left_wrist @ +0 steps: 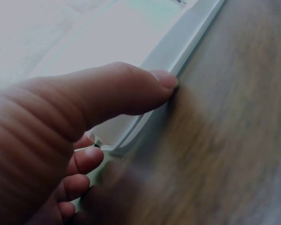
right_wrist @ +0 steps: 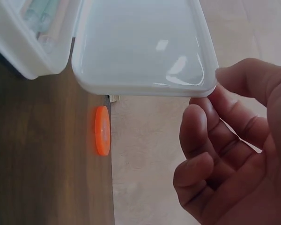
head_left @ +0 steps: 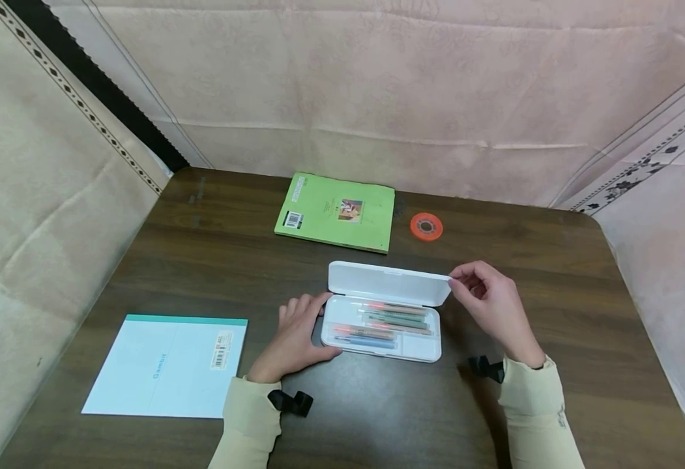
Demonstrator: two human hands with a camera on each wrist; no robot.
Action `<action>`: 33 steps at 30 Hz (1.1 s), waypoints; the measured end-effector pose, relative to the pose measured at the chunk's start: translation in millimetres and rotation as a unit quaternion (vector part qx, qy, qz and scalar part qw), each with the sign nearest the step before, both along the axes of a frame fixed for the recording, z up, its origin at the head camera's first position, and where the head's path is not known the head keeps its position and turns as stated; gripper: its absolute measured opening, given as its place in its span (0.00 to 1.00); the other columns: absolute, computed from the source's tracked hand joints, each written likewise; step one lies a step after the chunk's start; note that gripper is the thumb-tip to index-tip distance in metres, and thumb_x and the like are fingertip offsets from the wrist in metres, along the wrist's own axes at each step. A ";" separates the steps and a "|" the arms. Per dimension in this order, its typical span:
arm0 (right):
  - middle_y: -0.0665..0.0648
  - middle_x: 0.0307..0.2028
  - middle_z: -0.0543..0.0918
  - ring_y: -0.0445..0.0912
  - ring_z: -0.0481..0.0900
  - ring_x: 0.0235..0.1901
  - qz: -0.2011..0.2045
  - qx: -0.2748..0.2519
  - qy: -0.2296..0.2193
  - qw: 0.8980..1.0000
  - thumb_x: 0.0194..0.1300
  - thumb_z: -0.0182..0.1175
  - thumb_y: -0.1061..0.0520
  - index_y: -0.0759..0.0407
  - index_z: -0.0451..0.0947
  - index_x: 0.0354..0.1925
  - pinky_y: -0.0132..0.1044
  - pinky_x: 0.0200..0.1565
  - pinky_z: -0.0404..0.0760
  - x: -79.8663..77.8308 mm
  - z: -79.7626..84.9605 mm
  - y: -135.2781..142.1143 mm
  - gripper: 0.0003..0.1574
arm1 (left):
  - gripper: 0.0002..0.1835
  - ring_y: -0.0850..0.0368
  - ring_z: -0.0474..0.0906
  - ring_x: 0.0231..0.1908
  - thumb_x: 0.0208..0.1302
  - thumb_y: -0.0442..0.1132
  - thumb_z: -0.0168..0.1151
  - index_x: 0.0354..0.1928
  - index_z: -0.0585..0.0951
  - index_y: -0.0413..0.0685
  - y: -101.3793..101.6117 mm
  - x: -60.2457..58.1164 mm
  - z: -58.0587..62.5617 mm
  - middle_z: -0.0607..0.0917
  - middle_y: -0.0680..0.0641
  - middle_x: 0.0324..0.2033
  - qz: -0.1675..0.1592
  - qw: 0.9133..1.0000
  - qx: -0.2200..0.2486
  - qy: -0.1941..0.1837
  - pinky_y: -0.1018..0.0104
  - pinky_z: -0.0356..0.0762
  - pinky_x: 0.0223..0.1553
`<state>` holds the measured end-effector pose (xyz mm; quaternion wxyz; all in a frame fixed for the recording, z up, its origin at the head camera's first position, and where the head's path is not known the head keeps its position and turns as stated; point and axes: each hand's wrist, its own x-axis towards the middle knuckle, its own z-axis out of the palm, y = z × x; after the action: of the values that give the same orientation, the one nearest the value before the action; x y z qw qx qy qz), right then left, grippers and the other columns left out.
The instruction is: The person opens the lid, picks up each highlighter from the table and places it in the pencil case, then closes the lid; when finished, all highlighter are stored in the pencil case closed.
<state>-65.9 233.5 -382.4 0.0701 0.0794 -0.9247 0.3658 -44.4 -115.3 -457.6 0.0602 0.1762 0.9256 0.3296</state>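
A white plastic pencil case [head_left: 380, 352] lies on the table with its lid [head_left: 386, 279] raised. Several pens [head_left: 397, 316] lie inside in two groups. At the case's left end, my left hand [head_left: 298, 335] holds it, thumb [left_wrist: 126, 89] along the front edge and fingers round the far corner. My right hand [head_left: 489, 299] pinches the right corner of the lid between thumb and fingertips. In the right wrist view the lid [right_wrist: 145, 47] stands up from the case, its smooth inner face showing.
Behind the case lies a green book [head_left: 333, 212], with an orange tape roll [head_left: 426, 227] to its right. A pale blue notebook [head_left: 166, 365] lies left of my left hand. Pale curtains [head_left: 377, 78] surround the dark wooden table [head_left: 559, 280] at the back and sides.
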 end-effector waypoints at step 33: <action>0.48 0.45 0.76 0.45 0.76 0.42 0.151 0.098 -0.078 0.980 0.61 0.69 0.48 0.51 0.76 0.55 0.41 0.42 0.79 28.6 -32.7 0.7 0.25 | 0.52 0.50 0.62 0.49 0.44 0.54 0.79 0.69 0.65 0.42 1.7 2.0 1.3 0.75 0.46 0.53 0.015 1.000 -0.002 -0.010 0.56 0.52 0.48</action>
<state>-37.3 234.2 -415.1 -0.0667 0.1962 -0.9359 0.2849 -42.4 -113.5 -456.3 0.0644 0.1589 0.9282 0.3301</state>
